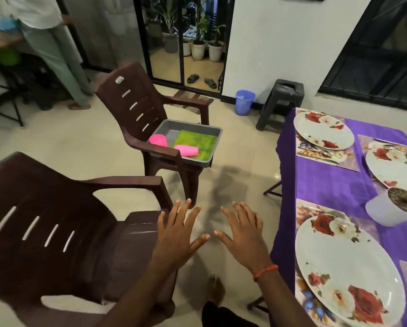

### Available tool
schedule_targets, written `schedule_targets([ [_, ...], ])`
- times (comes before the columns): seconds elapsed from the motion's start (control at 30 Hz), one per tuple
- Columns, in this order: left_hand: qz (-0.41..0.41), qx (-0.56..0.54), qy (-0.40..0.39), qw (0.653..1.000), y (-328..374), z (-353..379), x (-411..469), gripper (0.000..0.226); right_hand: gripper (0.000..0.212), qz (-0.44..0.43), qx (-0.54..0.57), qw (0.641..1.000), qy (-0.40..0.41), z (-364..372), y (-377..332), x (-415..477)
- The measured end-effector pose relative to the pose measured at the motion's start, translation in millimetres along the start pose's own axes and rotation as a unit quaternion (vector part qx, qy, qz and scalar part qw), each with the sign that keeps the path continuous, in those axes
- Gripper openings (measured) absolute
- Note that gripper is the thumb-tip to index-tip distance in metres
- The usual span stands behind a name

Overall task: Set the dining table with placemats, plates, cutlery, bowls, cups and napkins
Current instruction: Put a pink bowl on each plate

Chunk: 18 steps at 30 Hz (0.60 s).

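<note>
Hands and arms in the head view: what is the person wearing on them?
No sleeves or gloves show. A thin red thread bracelet circles the wrist of the right hand. The left hand wears nothing visible.

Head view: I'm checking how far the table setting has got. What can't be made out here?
- Table: its far side is cut off by the right edge, as is the middle plate.
- Grey tray: the chair arm hides its near-left rim; anything under the green cloth is covered.
- Cutlery by the far plate: too small and blurred against the patterned placemat to count.
</note>
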<state>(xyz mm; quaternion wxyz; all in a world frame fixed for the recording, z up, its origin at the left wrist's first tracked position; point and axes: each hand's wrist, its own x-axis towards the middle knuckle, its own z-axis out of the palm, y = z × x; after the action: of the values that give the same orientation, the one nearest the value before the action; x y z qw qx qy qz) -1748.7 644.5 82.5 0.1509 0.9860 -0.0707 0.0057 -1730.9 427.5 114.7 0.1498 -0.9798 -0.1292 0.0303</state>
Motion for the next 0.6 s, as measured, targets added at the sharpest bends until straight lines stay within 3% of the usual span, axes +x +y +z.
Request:
schedule_targets([
  [0.6, -0.048, 0.003, 0.003, 0.999, -4, 10, 172, 0.09, 0.071, -0.02, 0.039, 0.998, -0.034, -11, 62, 174],
])
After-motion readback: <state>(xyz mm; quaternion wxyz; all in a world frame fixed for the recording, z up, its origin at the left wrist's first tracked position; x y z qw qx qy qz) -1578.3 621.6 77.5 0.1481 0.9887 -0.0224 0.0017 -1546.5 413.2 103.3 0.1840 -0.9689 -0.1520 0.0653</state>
